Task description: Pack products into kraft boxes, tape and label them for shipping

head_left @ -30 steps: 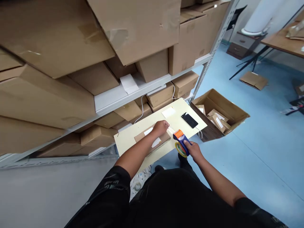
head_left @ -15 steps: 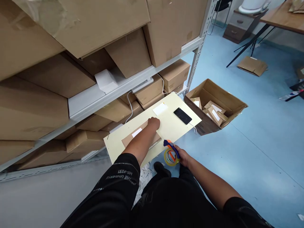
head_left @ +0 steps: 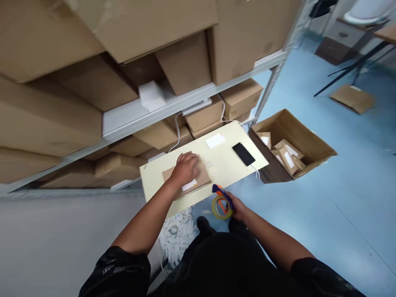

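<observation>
On the cream board (head_left: 228, 165) lies a flat brown cardboard package (head_left: 202, 173) with a white label (head_left: 189, 185) near its front edge. My left hand (head_left: 186, 168) rests over the package, its fingers apart and slightly bent; part of the package is hidden beneath it. Just off the board's front edge, my right hand (head_left: 236, 206) is closed round a blue and orange tape dispenser (head_left: 223, 202) with a roll of yellowish tape. A white slip of paper (head_left: 215, 140) and a black phone (head_left: 243, 154) lie farther along the board.
An open carton (head_left: 315, 134) holding several labelled packages stands beyond the board's right end. Shelves (head_left: 185, 99) stacked with cardboard boxes run along the back and left. A bin of white paper strips (head_left: 176, 237) is below the board. A flattened carton (head_left: 352, 98) lies on the floor.
My left hand has shifted left from the package's far right corner to over its middle, and its fingers have opened. The label now shows at the package's near side. The view has turned slightly.
</observation>
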`<state>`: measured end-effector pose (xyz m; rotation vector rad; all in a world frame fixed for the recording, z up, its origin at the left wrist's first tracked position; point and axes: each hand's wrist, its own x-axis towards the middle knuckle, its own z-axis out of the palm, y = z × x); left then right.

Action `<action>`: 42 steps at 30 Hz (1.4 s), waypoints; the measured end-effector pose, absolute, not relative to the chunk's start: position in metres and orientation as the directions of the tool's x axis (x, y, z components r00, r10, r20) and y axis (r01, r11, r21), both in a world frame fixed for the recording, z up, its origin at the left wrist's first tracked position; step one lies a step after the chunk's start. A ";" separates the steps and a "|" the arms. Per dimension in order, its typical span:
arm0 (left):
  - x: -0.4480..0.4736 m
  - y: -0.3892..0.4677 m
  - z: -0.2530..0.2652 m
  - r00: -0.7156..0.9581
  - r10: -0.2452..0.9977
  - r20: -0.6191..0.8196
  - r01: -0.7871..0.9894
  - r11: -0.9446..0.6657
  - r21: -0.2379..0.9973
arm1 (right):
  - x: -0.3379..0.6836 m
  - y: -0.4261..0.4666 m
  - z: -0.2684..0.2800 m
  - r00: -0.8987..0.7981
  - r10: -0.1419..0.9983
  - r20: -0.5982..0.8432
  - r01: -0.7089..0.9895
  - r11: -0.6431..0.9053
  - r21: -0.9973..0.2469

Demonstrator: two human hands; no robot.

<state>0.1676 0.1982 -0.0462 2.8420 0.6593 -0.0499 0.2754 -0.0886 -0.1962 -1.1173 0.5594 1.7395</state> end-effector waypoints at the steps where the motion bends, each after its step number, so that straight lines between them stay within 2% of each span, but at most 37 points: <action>1: 0.137 0.198 -0.040 0.906 0.397 -0.145 0.419 -0.886 0.196 | 0.274 -0.092 -0.196 -0.129 0.465 -0.876 -0.892 -0.441 -0.103; 5: 0.030 0.204 -0.036 0.838 0.307 -0.450 0.382 -0.920 0.085 | 0.267 -0.098 -0.195 -0.202 0.503 -0.840 -0.895 -0.444 -0.050; 7: 0.000 0.210 -0.048 0.806 0.278 -0.523 0.347 -0.937 0.038 | 0.260 -0.100 -0.192 -0.220 0.494 -0.841 -0.893 -0.449 -0.031; 9: -0.009 0.213 -0.062 0.830 0.241 -0.502 0.294 -0.955 0.027 | 0.251 -0.101 -0.188 -0.218 0.465 -0.858 -0.892 -0.451 -0.018; 12: -0.003 0.207 -0.079 0.905 0.187 -0.381 0.221 -0.974 0.048 | 0.238 -0.098 -0.181 -0.204 0.443 -0.873 -0.901 -0.434 -0.009; 14: 0.002 0.199 -0.085 0.919 0.198 -0.340 0.232 -0.971 0.062 | 0.234 -0.091 -0.177 -0.197 0.450 -0.871 -0.910 -0.414 -0.008; 19: -0.003 0.189 -0.084 0.905 0.232 -0.355 0.283 -0.954 0.097 | 0.256 -0.055 -0.173 -0.137 0.475 -0.869 -0.923 -0.379 -0.061; 23: -0.001 0.190 -0.080 0.903 0.221 -0.369 0.297 -0.941 0.161 | 0.290 -0.011 -0.177 -0.136 0.494 -0.859 -0.877 -0.462 -0.128; 25: 0.008 0.189 -0.082 0.903 0.270 -0.335 0.336 -0.928 0.159 | 0.305 0.014 -0.179 -0.146 0.493 -0.858 -0.842 -0.518 -0.155; 29: 0.026 0.180 -0.092 0.835 0.480 -0.270 0.525 -0.841 0.130 | 0.322 0.050 -0.180 -0.146 0.498 -0.855 -0.810 -0.556 -0.185; 33: 0.027 0.176 -0.101 0.830 0.504 -0.237 0.545 -0.824 0.157 | 0.317 0.040 -0.177 -0.144 0.510 -0.848 -0.842 -0.513 -0.165; 38: 0.030 0.174 -0.104 0.839 0.510 -0.189 0.540 -0.824 0.173 | 0.251 -0.037 -0.173 -0.216 0.517 -0.828 -0.886 -0.460 -0.056; 42: 0.056 0.136 -0.110 0.705 0.685 -0.182 0.708 -0.695 0.126 | 0.188 -0.074 -0.172 -0.284 0.546 -0.788 -0.918 -0.393 0.058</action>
